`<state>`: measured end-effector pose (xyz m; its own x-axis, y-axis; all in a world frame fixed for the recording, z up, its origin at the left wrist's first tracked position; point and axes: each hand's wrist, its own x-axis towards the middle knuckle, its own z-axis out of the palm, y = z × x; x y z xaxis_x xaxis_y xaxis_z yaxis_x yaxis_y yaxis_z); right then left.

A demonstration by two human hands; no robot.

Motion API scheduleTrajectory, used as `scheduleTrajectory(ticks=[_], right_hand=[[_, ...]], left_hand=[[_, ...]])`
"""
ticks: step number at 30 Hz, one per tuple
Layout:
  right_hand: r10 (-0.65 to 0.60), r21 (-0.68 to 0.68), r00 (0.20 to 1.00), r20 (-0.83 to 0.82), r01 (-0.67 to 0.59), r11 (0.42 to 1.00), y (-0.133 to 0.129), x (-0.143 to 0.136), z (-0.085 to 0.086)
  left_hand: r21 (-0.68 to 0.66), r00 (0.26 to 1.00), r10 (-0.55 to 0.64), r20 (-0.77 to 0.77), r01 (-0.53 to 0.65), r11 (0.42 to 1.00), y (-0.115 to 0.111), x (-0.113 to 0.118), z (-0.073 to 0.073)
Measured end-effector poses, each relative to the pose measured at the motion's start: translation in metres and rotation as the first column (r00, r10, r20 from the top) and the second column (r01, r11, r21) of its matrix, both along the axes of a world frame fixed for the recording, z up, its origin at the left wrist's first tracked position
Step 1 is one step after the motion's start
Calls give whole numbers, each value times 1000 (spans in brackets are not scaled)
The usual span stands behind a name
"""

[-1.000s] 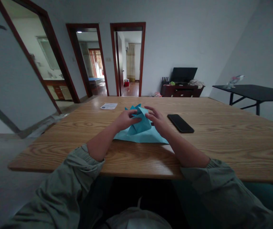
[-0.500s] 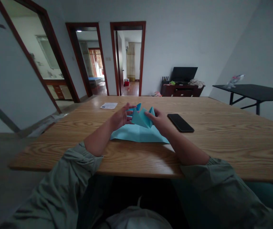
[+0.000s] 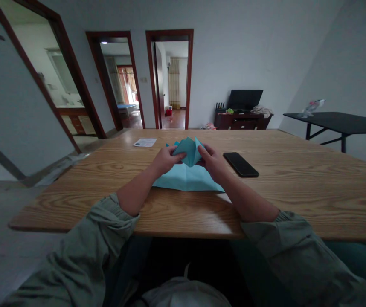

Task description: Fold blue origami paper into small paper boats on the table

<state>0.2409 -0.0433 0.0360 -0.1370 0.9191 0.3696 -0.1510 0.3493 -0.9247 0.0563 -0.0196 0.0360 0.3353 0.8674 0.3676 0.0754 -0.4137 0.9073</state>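
Observation:
Between my hands, above the table, is a folded piece of blue paper (image 3: 188, 151) with several pointed flaps sticking up. My left hand (image 3: 167, 160) is closed on its left side, thumb along the near face. On the right side my right hand (image 3: 211, 161) pinches it, the thumb pressed near a raised flap. Below and behind my hands lies a flat sheet of blue paper (image 3: 187, 179) with a crease down its middle. My fingers on the far side of the folded paper are mostly hidden.
A black phone (image 3: 241, 164) lies right of my hands on the wooden table (image 3: 298, 179). A white printed card (image 3: 145, 142) is at the table's far left. Beyond stand a cabinet with a TV (image 3: 245, 100) and a black folding table (image 3: 346, 121).
My left hand's spread fingers have closed on the left side of the folded paper. The paper has turned, and its creased middle now faces me. The flat sheet stays in place.

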Motion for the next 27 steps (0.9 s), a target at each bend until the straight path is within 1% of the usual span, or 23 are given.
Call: scheduleTrajectory(ticks=[1, 3, 6, 8, 11, 13, 17, 19, 21, 23, 25, 26, 27], right_hand=[[39, -8, 999, -15, -39, 999, 1, 0, -1], [47, -20, 999, 10, -47, 999, 4, 2, -3], [-22, -27, 990, 140, 26, 999, 8, 4, -6], [-63, -1, 970, 234, 65, 998, 8, 6, -6], [-83, 53, 945, 317, 70, 996, 5, 7, -3], [-55, 64, 942, 332, 36, 997, 2, 8, -1], [54, 6, 946, 321, -59, 998, 0, 7, -1], [67, -12, 940, 334, -67, 998, 0, 5, -3], [20, 19, 923, 383, -29, 999, 1, 3, -7], [-108, 131, 879, 465, 52, 990, 2, 2, -10], [-271, 293, 801, 533, 126, 948, 1, 0, -12], [-331, 366, 763, 555, 134, 921, 0, -1, -13], [-363, 420, 733, 576, 116, 900, -1, -2, -14]], left_hand=[[-7, 1000, 7, 17, -7, 1000, 0, -1, 0], [-11, 999, 15, 30, -14, 1000, 1, -2, 0], [-3, 1000, 24, -11, -24, 1000, 0, -2, 0], [15, 998, 35, -56, -34, 999, 0, -2, 0], [55, 994, 46, -100, -41, 998, -2, -3, 0], [50, 995, 40, -87, -35, 998, -4, -2, 1], [-61, 1000, 11, -18, -12, 998, -9, 2, 1], [-93, 1000, 3, -8, -3, 996, -11, 3, -1], [-96, 1000, -2, -30, -1, 995, -11, 3, -2], [-95, 997, 2, -74, -9, 995, -10, 2, -3], [-104, 994, 21, -106, -32, 994, -8, 0, -3], [-115, 993, 37, -108, -50, 992, -7, -1, -3], [-131, 993, 56, -99, -68, 989, -6, -2, -3]])
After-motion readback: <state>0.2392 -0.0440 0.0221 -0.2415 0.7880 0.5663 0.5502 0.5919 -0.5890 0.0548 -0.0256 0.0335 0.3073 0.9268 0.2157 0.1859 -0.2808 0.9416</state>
